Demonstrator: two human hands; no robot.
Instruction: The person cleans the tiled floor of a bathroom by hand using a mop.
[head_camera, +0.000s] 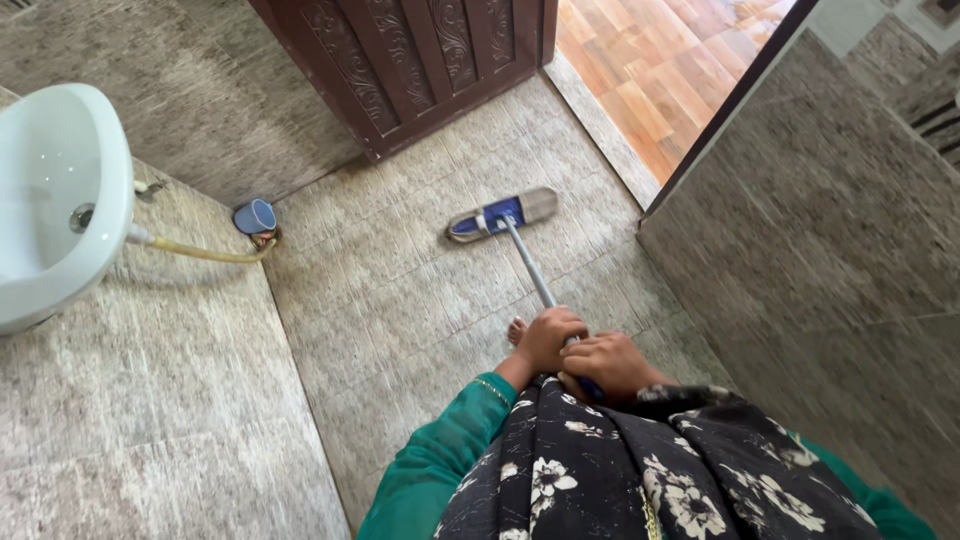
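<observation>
Closest to the camera is a black scarf with white flowers (640, 470) draped down the person's front, with green sleeves (440, 460) showing on both sides. Just past it both hands are wrapped around the mop handle (530, 265). Left hand (548, 338) sits a bit further along the pole, fingers curled tight round it, and there's a thin bangle on that wrist. Right hand (612, 362) is right behind it, nearer the body, closed over the dark grip end of the handle. The two hands are touching or as good as touching, can't quite tell which.

From there the grey pole runs away from the person at a slant to the flat mop head (502, 214), which is lying flat on the tiled floor (400, 300) roughly mid-floor, a bit short of the carved dark wooden door (420, 60) at the far edge. Mop head has a blue plate on top and a pale pad under it. One bare foot (516, 330) peeks out just beside the left hand.

Over at the left edge of the floor, where it meets the wall, there's a small blue cup-like thing (255, 216) sitting at a drain spot, with a yellowish hose (205, 252) running from it up to a white washbasin (50, 200) on the left wall. Past the doorway at the far right you can see orange wood-pattern flooring (660, 60).
</observation>
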